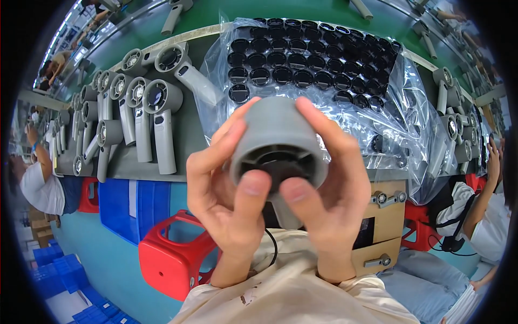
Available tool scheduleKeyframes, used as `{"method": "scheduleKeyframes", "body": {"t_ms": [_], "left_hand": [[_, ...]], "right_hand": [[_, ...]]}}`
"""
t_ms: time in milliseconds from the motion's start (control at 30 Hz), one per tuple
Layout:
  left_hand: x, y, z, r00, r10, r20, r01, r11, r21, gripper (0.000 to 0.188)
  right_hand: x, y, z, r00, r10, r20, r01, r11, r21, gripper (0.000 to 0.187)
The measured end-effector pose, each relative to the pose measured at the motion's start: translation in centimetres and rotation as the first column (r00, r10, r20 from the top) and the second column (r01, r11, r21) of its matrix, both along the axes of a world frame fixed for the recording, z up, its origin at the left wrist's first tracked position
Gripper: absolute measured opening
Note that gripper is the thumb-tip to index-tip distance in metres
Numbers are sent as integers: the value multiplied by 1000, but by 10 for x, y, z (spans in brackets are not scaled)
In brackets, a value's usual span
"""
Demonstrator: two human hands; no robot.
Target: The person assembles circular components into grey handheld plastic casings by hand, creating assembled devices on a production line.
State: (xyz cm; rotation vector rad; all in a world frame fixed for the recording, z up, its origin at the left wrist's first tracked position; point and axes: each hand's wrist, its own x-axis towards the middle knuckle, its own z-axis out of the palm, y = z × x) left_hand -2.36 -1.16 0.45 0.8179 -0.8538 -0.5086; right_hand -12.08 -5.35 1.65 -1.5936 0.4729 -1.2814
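Observation:
Between my two hands is a grey handheld fan (278, 121), held up in front of my body with its round head toward me and its handle pointing down. My left hand (224, 200) wraps the left side of the head, and my right hand (340, 200) wraps the right side. Both thumbs press on the black round centre inside the head's opening. Beyond the fan, rows of glossy black round caps (302, 62) lie on a clear plastic bag (413, 116) on the bench.
Many similar grey fans (156, 100) lie on the dark bench (194, 116) to the left, others (453, 127) to the right. Below stand a red stool (167, 262), a blue bin (116, 208) and a cardboard box (388, 232). People sit at both sides; a green conveyor (302, 9) runs behind.

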Motion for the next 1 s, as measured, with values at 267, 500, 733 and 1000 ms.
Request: {"method": "scheduleKeyframes", "body": {"t_ms": [267,500,733,1000], "left_hand": [[20,8,29,820,-178,544,111,982,154,56],[19,74,15,802,256,539,-140,959,-247,27],[-32,45,0,855,-294,-426,430,862,268,70],[-54,1,6,710,-245,-660,239,966,-102,93]], "right_hand": [[-24,-14,5,982,183,-33,-184,983,-10,81],[-15,-3,0,979,-201,24,189,953,238,89],[-6,5,-13,973,-180,144,179,984,22,86],[2,0,-6,967,-136,216,187,954,-236,77]]}}
